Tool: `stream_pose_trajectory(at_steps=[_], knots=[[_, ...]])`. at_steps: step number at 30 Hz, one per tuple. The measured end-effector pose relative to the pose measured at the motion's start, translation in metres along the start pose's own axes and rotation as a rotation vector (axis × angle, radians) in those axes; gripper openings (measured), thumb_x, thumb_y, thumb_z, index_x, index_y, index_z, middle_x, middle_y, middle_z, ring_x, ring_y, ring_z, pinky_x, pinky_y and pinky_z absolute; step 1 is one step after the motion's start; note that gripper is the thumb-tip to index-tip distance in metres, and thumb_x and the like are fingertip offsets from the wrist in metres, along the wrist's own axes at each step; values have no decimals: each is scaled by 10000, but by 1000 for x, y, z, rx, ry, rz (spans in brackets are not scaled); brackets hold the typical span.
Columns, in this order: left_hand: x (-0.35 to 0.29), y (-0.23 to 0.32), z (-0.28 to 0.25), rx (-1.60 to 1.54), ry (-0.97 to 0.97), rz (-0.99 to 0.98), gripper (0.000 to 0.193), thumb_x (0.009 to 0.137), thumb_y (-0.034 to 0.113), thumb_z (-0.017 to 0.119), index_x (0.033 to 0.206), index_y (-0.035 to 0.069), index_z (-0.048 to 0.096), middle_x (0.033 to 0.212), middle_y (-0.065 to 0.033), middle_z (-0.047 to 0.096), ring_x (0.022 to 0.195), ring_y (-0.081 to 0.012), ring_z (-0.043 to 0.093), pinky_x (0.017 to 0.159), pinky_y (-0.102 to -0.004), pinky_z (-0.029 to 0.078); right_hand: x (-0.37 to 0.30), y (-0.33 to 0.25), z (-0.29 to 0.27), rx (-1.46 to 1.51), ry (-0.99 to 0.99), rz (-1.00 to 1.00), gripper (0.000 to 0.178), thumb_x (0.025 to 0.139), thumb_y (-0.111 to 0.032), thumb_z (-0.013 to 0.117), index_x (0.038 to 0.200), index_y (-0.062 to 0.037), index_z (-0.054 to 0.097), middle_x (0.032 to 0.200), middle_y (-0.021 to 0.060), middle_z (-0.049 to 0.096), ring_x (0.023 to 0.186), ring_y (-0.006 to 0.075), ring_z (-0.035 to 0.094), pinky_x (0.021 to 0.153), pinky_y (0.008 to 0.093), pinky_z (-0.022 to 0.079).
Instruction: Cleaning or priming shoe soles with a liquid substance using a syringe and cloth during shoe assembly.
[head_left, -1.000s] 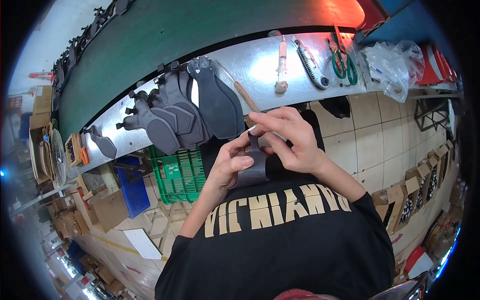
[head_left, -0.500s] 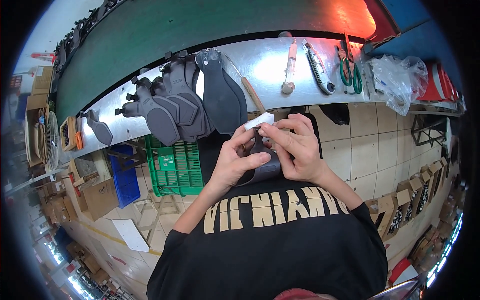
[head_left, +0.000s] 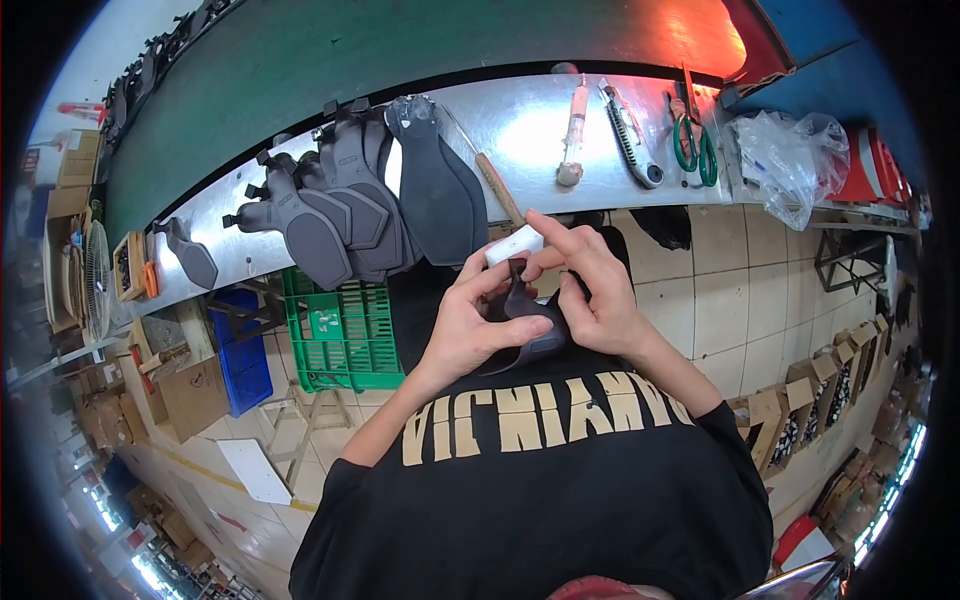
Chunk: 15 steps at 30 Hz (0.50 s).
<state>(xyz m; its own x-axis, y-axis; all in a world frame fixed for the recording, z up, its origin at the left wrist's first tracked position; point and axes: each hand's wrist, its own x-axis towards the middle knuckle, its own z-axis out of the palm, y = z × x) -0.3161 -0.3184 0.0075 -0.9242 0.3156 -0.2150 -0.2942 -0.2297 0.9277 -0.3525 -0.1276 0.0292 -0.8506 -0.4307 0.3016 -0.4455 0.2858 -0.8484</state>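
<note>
You have a dark grey piece (head_left: 517,303) in your left hand (head_left: 478,325), with a slim neck at the top that flares into a broad, curved lower body. It looks matt and smooth, with a small oblong outline on the wide part, beside your thumb tip. The neck points away from you, and the broad end sits close to your shirt. Just beyond the neck's tip is a small white block (head_left: 514,245), slanting up to the right, near your right hand's (head_left: 597,300) fingertips; your fingers partly hide where the two meet
</note>
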Motion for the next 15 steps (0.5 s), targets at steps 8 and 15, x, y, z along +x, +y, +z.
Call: stream_pose_trajectory(at_steps=[8,15], knots=[[11,16,-10,-166,12,58,729,684,1,827,1337,-46,507,1383,-86,359,1105,-179,563,951,-317,483,-2,-4,-7,326,250,-6,581,832,72,462,1407,41,385,989,122,673,945,180,591,930,329,436],[30,35,-11,-55,161,248,746,650,13,782,1332,-82,495,1404,-127,414,1077,-263,608,958,-359,466,-9,7,-15,599,191,227,289,950,-51,470,1227,18,508,1045,77,561,932,124,546,865,282,458]])
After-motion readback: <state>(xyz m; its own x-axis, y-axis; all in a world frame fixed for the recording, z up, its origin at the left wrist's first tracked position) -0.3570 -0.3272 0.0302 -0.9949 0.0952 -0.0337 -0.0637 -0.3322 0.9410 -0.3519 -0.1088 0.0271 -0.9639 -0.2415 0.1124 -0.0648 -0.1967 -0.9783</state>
